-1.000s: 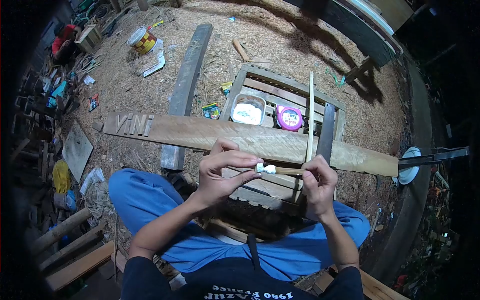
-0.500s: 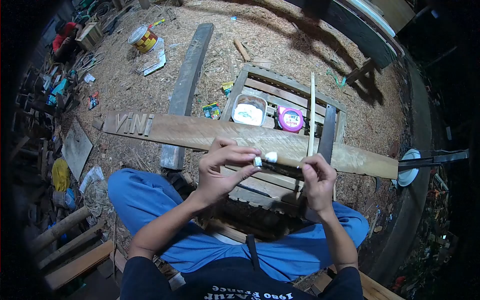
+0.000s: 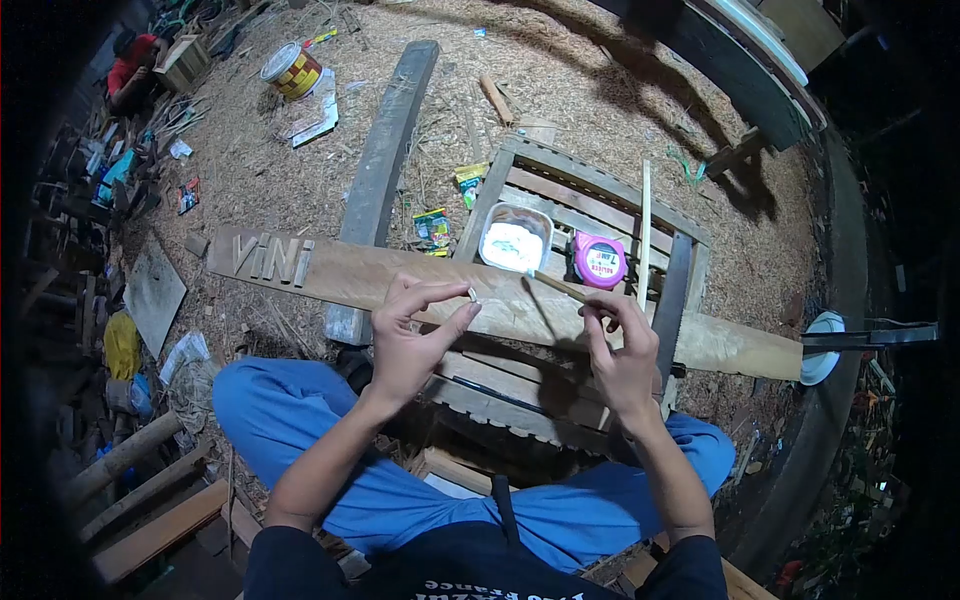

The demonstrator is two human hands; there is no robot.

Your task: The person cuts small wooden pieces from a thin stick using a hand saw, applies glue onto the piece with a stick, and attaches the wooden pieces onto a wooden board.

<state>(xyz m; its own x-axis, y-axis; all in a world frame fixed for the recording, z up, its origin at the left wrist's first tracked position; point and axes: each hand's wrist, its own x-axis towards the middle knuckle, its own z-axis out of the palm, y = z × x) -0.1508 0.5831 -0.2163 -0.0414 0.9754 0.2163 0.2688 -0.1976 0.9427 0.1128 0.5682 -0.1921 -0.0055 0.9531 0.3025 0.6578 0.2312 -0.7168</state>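
Observation:
My left hand (image 3: 412,325) pinches a small pale piece of wood (image 3: 473,295) between thumb and fingertips, above a long plank (image 3: 400,272). Raised wooden letters (image 3: 270,260) reading "ViNi" sit at the plank's left end. In my right hand (image 3: 625,345) is a thin stick (image 3: 560,287), its far tip at the near rim of a square tub (image 3: 517,212) of white paste (image 3: 511,246); whether the tip touches the paste I cannot tell. A pink tape measure (image 3: 600,262) lies right of the tub. Close to my right hand are a saw (image 3: 672,300) and a narrow wooden strip (image 3: 645,215).
Under the plank stands a slatted wooden frame (image 3: 600,165). A thick beam (image 3: 390,150) lies on the shavings-covered ground, near snack packets (image 3: 432,230) and a yellow-and-red bucket (image 3: 291,72). Another person in red (image 3: 135,72) sits at the far left beside a wooden box (image 3: 183,62).
The stick's white-coated tip has gone from beside the small piece over to the tub. My left hand has shifted slightly left, still pinching the piece.

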